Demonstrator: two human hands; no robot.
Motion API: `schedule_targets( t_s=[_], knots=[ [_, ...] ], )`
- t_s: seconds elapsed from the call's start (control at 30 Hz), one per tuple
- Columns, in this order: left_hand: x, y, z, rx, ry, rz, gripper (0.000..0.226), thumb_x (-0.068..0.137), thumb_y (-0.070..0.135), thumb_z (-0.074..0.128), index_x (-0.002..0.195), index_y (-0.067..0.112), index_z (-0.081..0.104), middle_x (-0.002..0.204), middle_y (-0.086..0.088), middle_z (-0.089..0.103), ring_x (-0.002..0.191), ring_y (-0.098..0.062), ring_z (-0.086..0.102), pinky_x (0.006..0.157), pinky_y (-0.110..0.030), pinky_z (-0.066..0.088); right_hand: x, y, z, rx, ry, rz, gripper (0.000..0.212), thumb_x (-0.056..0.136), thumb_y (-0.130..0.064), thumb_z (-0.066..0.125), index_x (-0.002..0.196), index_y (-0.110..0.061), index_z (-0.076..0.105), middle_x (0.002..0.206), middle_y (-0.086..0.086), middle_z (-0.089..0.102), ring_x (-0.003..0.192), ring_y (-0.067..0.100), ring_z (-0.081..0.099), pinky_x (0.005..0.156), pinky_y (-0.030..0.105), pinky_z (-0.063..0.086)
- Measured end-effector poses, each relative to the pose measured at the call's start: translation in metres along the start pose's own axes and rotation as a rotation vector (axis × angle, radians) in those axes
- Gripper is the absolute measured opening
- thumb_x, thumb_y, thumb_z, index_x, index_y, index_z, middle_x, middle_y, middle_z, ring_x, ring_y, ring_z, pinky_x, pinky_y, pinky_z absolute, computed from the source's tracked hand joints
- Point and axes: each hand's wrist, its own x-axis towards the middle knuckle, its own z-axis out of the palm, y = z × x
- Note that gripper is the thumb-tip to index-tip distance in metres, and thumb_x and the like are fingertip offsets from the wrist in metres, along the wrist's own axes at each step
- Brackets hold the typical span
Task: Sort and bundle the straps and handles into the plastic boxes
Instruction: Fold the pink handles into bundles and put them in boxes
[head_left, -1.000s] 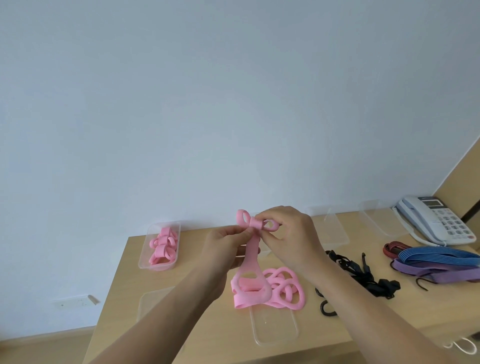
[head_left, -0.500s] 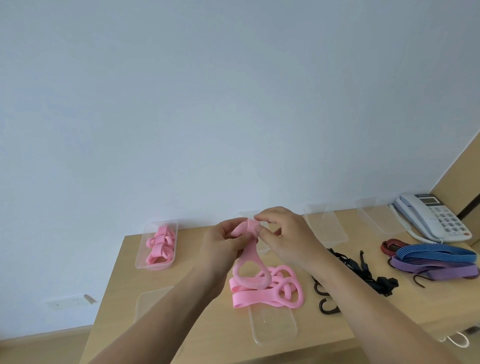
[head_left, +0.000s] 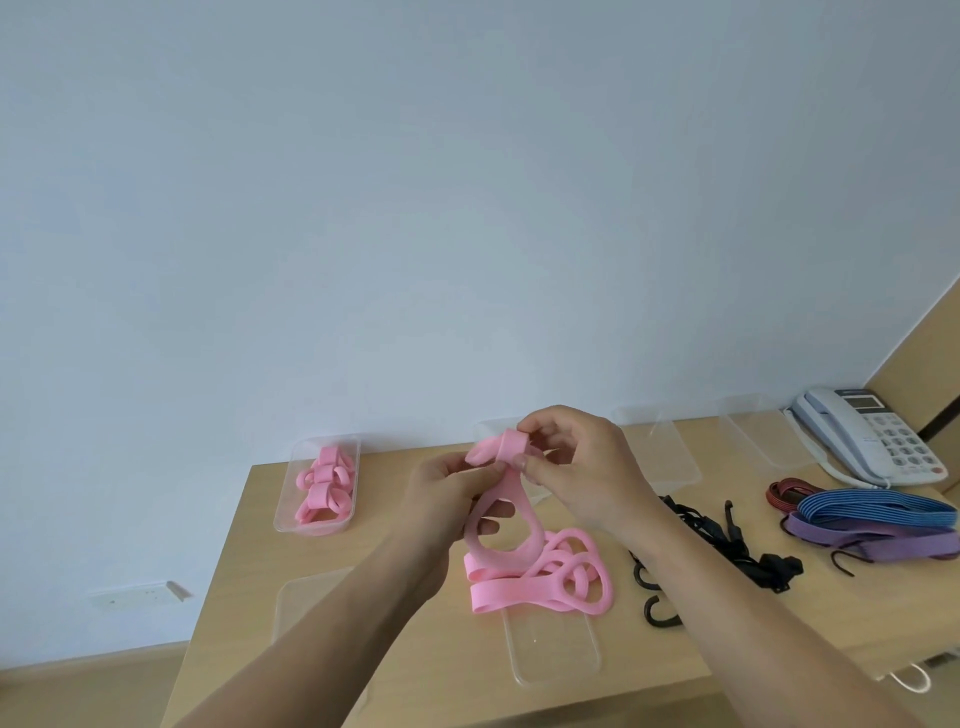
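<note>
Pink strap (head_left: 533, 524) is held up off the worktop (head_left: 249, 545), centre of view, between both hands. Its top end is rolled into a tight coil; its big loop hangs below, just above the loose pile of pink straps (head_left: 550, 590). Right hand (head_left: 587, 467): fingers curled, thumb and fingertips pinching the coil from the right, wrist angled down and left, forearm coming in from bottom right. Left hand (head_left: 441, 499): thumb pressed to the strap just under the coil, other fingers curled behind the loop, two showing through it; forearm comes in from bottom left. Both hands are closed on the strap. The pile partly overlaps the near clear box (head_left: 556, 654). The far-left box (head_left: 281, 514) holds rolled pink bundles (head_left: 324, 486). More clear boxes: one near left (head_left: 311, 603), two at the back (head_left: 670, 452) (head_left: 753, 431). Black hooked straps (head_left: 727, 540) lie right of the pile. Blue, purple and red cords (head_left: 872, 512) are further right, in front of a desk phone (head_left: 872, 436).
</note>
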Motion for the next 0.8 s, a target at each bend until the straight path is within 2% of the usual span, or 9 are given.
schedule_targets(
  t_s=[0.13,0.23,0.33,0.4,0.5,0.57,0.63,0.7,0.8],
  knots=[
    [0.000,0.002,-0.004,-0.086,-0.038,0.009,0.032,0.084,0.025,0.074,0.114,0.013,0.073,0.103,-0.015,0.080,0.086,-0.026,0.076,0.073,-0.035,0.059,-0.004,-0.001,0.005,-0.057,0.052,-0.089,0.016,0.080,-0.016,0.083,0.089,-0.025,0.073,0.087,-0.021,0.072,0.082,0.004,0.070,0.073,0.023,0.057],
    [0.001,0.003,-0.005,-0.110,-0.019,-0.009,0.052,0.078,0.036,0.081,0.122,0.014,0.065,0.104,-0.014,0.080,0.089,-0.025,0.078,0.071,-0.033,0.060,-0.007,-0.004,0.011,-0.118,0.068,-0.189,0.018,0.078,-0.013,0.085,0.089,-0.020,0.073,0.089,-0.018,0.072,0.084,0.007,0.070,0.075,0.024,0.057],
    [0.002,0.001,-0.008,-0.114,-0.001,-0.019,0.048,0.084,0.024,0.085,0.124,0.017,0.059,0.100,-0.013,0.081,0.088,-0.026,0.079,0.068,-0.032,0.061,-0.007,-0.005,0.014,-0.180,0.021,-0.244,0.014,0.081,-0.012,0.082,0.092,-0.017,0.074,0.095,-0.014,0.072,0.091,0.008,0.068,0.082,0.030,0.056],
    [0.002,0.000,-0.012,-0.099,0.001,-0.025,0.043,0.089,0.016,0.082,0.124,0.019,0.058,0.098,-0.012,0.081,0.086,-0.027,0.079,0.069,-0.032,0.062,-0.005,-0.005,0.012,-0.167,-0.006,-0.219,0.009,0.086,-0.016,0.079,0.094,-0.020,0.075,0.099,-0.014,0.072,0.098,0.005,0.066,0.086,0.029,0.054],
    [0.004,0.000,-0.019,-0.090,-0.013,-0.034,0.046,0.088,0.010,0.081,0.125,0.022,0.057,0.092,-0.008,0.082,0.085,-0.028,0.080,0.071,-0.035,0.062,-0.001,-0.007,0.012,-0.245,-0.098,-0.100,0.032,0.095,-0.019,0.068,0.126,-0.024,0.066,0.122,-0.013,0.067,0.114,-0.001,0.058,0.097,0.026,0.049],
    [0.005,0.000,-0.024,-0.091,-0.031,-0.035,0.053,0.083,0.009,0.084,0.127,0.022,0.057,0.092,-0.006,0.082,0.086,-0.028,0.080,0.077,-0.041,0.061,0.002,-0.010,0.014,-0.310,-0.226,-0.040,0.035,0.099,-0.019,0.062,0.134,-0.024,0.063,0.130,-0.010,0.064,0.121,0.003,0.056,0.102,0.028,0.047],
    [0.004,-0.001,-0.030,-0.085,-0.043,-0.040,0.065,0.070,0.016,0.087,0.128,0.022,0.058,0.098,-0.008,0.081,0.091,-0.029,0.079,0.085,-0.048,0.061,0.004,-0.014,0.017,-0.305,-0.294,-0.011,0.026,0.100,-0.021,0.060,0.124,-0.023,0.069,0.122,-0.012,0.069,0.115,0.004,0.060,0.100,0.030,0.049],
    [0.003,-0.004,-0.036,-0.078,-0.063,-0.052,0.068,0.063,0.023,0.087,0.126,0.022,0.061,0.104,-0.009,0.081,0.096,-0.030,0.079,0.094,-0.055,0.058,0.003,-0.016,0.019,-0.284,-0.297,0.010,0.020,0.099,-0.021,0.063,0.117,-0.023,0.073,0.113,-0.015,0.072,0.109,0.002,0.063,0.099,0.031,0.050],
    [0.002,-0.012,-0.044,-0.070,-0.133,-0.089,0.058,0.068,0.026,0.085,0.124,0.019,0.067,0.111,-0.007,0.080,0.104,-0.032,0.077,0.097,-0.057,0.056,-0.001,-0.016,0.025,-0.250,-0.267,0.016,0.017,0.095,-0.018,0.067,0.110,-0.022,0.075,0.104,-0.016,0.074,0.102,0.003,0.066,0.097,0.030,0.052]
  ],
)
